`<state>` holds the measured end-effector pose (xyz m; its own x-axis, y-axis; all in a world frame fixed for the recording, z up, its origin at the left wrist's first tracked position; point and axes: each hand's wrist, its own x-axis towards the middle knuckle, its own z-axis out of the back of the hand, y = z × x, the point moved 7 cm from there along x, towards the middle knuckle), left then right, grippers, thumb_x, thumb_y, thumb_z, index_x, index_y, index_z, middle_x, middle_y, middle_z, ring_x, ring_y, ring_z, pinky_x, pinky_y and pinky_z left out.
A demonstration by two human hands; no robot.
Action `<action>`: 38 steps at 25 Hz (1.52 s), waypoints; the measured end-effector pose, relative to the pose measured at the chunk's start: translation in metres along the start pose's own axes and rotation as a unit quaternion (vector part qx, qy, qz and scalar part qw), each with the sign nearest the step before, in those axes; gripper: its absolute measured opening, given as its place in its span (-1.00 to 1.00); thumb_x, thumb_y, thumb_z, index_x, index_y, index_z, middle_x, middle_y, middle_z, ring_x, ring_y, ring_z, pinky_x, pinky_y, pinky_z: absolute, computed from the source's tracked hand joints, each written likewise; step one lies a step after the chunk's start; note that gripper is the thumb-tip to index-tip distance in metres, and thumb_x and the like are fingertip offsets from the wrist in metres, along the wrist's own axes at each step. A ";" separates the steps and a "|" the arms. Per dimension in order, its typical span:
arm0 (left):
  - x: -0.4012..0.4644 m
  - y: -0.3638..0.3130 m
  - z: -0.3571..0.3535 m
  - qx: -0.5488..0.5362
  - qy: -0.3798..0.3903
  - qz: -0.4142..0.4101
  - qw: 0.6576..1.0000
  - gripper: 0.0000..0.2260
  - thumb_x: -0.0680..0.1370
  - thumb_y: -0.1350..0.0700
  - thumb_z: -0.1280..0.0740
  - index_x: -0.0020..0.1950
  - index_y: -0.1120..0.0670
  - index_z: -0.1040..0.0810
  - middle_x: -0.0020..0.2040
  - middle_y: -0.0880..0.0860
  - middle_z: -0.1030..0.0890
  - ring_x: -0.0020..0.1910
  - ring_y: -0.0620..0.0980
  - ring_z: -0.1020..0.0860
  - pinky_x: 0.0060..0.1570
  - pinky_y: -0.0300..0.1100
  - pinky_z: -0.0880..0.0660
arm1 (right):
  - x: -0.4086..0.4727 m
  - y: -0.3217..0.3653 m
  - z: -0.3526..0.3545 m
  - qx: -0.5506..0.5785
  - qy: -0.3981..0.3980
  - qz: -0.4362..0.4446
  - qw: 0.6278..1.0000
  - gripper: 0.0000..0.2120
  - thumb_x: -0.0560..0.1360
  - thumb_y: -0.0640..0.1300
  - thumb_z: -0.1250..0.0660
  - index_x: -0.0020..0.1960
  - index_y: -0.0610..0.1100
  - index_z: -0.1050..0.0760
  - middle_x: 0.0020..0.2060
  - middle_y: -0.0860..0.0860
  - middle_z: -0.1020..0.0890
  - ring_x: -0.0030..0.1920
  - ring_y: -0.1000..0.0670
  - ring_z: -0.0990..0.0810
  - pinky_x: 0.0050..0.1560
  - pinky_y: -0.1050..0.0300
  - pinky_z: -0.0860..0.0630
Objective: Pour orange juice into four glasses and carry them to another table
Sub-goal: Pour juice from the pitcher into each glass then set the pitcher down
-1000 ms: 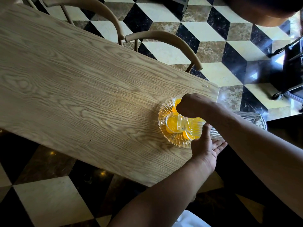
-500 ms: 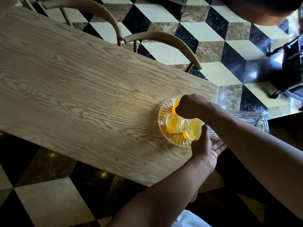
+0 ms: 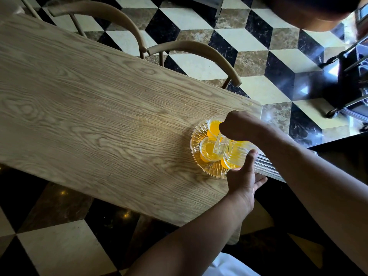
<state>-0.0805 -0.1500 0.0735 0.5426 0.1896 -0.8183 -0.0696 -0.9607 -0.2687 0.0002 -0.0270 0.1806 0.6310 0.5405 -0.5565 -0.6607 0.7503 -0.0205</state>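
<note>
Three glasses (image 3: pixel 209 149) of orange juice show on one plate (image 3: pixel 197 136) at the table's (image 3: pixel 89 116) four o'clock corner; right hand (image 3: pixel 237 125) grips a tilted jug (image 3: pixel 245 156), left hand (image 3: pixel 244 177) supports it, fingers straight.

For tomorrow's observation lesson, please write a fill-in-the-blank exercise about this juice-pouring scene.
1. The small clear glasses of orange juice stand on a round cut-glass ____.
2. The right hand grips the ribbed clear pitcher by its ____.
3. The left hand supports the pitcher from ____.

Missing words: plate; handle; below
</note>
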 end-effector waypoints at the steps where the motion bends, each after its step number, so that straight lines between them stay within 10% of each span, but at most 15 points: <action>1: -0.001 -0.002 0.003 0.015 -0.008 -0.003 1.000 -0.40 0.08 -0.24 -0.66 -0.17 0.15 -0.56 -0.38 0.05 -0.53 -0.20 0.10 -0.64 0.00 0.05 -0.71 | 0.000 -0.003 0.000 0.024 0.002 -0.007 1.000 -0.69 0.58 -0.14 -0.17 -0.34 -0.14 -0.32 -0.37 -0.08 -0.40 -0.34 -0.08 -0.43 -0.33 0.14 -0.37; 8: -0.017 -0.020 0.029 0.239 -0.051 -0.082 0.966 -0.22 -0.02 -0.59 -0.51 -0.30 0.05 -0.36 -0.35 0.02 -0.37 -0.28 -0.01 -0.37 -0.17 0.08 -0.60 | -0.013 -0.049 -0.001 0.283 -0.031 -0.094 0.954 -0.64 0.57 -0.07 -0.25 -0.11 -0.39 -0.56 -0.29 -0.24 -0.56 -0.31 -0.12 -0.43 -0.32 0.03 -0.31; 12: -0.038 -0.036 0.043 0.307 -0.057 -0.152 0.938 0.00 0.03 -0.63 -0.43 0.05 0.20 -0.51 -0.24 -0.08 -0.40 -0.25 -0.08 -0.37 -0.20 -0.12 -0.39 | -0.045 -0.055 0.002 0.432 -0.033 -0.082 0.897 -0.66 0.58 -0.08 -0.22 -0.35 -0.14 -0.41 -0.51 -0.06 -0.39 -0.50 0.00 -0.29 -0.41 0.16 -0.18; 24: -0.084 -0.143 0.125 0.417 -0.113 -0.312 0.846 -0.47 0.39 0.08 -0.65 0.23 0.09 -0.46 -0.08 -0.23 -0.52 -0.20 -0.54 -0.55 -0.22 -0.56 -0.44 | -0.076 0.043 -0.011 0.686 -0.038 -0.001 0.726 -0.61 0.66 -0.03 -0.23 -0.33 -0.07 -0.34 -0.56 0.05 -0.42 -0.50 0.02 -0.30 -0.45 0.19 -0.19; 28: -0.082 -0.188 0.156 0.512 -0.141 -0.341 0.776 -0.22 0.31 -0.16 -0.67 0.41 0.03 -0.42 0.13 -0.10 -0.55 0.09 -0.12 -0.59 0.02 -0.34 -0.50 | -0.068 0.085 -0.015 0.678 -0.051 0.026 0.733 -0.56 0.60 0.06 -0.25 -0.43 -0.06 -0.43 -0.50 0.00 -0.49 -0.44 -0.01 -0.37 -0.37 0.06 -0.27; 33: -0.053 -0.233 0.178 0.504 -0.119 -0.327 0.790 -0.04 0.03 -0.40 -0.66 0.31 -0.03 -0.46 0.21 0.04 -0.67 0.19 0.02 -0.67 0.25 0.10 -0.61 | -0.061 0.112 -0.016 0.673 -0.079 0.064 0.733 -0.63 0.57 -0.03 -0.24 -0.34 -0.14 -0.59 -0.52 0.04 -0.52 -0.48 0.07 -0.43 -0.38 0.18 -0.36; 38: -0.025 -0.285 0.160 0.557 -0.015 -0.315 0.769 -0.12 0.13 -0.13 -0.66 0.39 0.00 -0.43 0.27 0.01 -0.64 0.29 -0.05 -0.62 0.42 0.01 -0.50 | -0.047 0.118 -0.026 0.709 -0.107 0.090 0.691 -0.68 0.63 -0.09 -0.28 -0.21 -0.18 -0.67 -0.38 0.01 -0.66 -0.39 0.17 -0.56 -0.31 0.34 -0.42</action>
<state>-0.2078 0.1511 0.0892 0.7433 0.5667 -0.3555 -0.4844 0.0892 -0.8703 -0.1176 0.0260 0.1832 0.7369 0.6036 -0.3045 0.2294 0.2004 0.9525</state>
